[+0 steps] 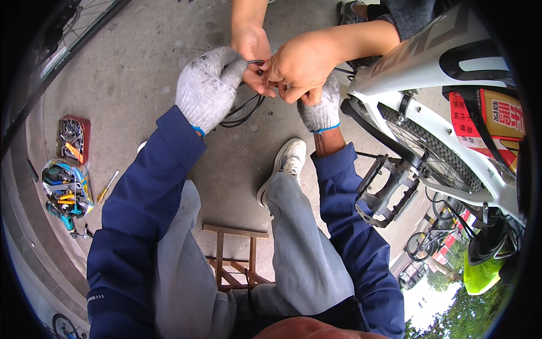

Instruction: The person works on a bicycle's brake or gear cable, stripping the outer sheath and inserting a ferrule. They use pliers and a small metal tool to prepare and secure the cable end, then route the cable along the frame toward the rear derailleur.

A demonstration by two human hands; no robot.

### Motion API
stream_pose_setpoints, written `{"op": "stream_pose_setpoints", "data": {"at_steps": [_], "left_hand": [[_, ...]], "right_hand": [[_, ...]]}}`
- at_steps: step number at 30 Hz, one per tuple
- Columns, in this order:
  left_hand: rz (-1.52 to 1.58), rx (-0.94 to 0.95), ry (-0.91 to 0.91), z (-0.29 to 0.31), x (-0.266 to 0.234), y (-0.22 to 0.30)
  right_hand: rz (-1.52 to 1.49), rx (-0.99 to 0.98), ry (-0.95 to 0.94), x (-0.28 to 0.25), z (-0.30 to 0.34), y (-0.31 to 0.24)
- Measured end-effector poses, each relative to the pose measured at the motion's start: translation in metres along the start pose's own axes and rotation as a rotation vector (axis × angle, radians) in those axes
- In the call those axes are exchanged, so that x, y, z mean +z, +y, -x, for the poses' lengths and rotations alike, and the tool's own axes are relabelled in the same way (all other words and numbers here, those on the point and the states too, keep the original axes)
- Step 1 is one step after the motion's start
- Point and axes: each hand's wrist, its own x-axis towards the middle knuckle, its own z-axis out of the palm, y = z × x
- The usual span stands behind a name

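Note:
My left hand [208, 87], in a grey-white knit glove, is closed, its thumb and fingers pinching a thin black cable [255, 61] with a bit of red at its end. On the right, my gloved right hand [320, 112] sits beneath another person's hand [305, 62], which hides its fingers. That person's other hand [254, 48] reaches in from the top, and both bare hands meet at the cable end. A loop of black cable [248, 116] hangs just below them. The white bicycle frame [395, 73] stands close by my right hand.
A black pedal [387, 192] juts out beside my right forearm. At left on the ground are a red tin of small parts [73, 138], a bag of tools [66, 189] and a screwdriver [107, 186]. A wooden stool [237, 231] is under me. Another wheel [84, 39] stands upper left.

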Motion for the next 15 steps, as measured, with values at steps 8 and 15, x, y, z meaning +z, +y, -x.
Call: {"op": "stream_pose_setpoints", "data": {"at_steps": [8, 15], "left_hand": [[-0.113, 0.134, -0.002, -0.006, 0.000, 0.000], [-0.030, 0.105, -0.080, -0.009, -0.004, 0.006]], "right_hand": [[-0.039, 0.079, 0.041, -0.007, -0.002, -0.010], [-0.484, 0.207, -0.102, -0.003, 0.003, 0.012]]}}
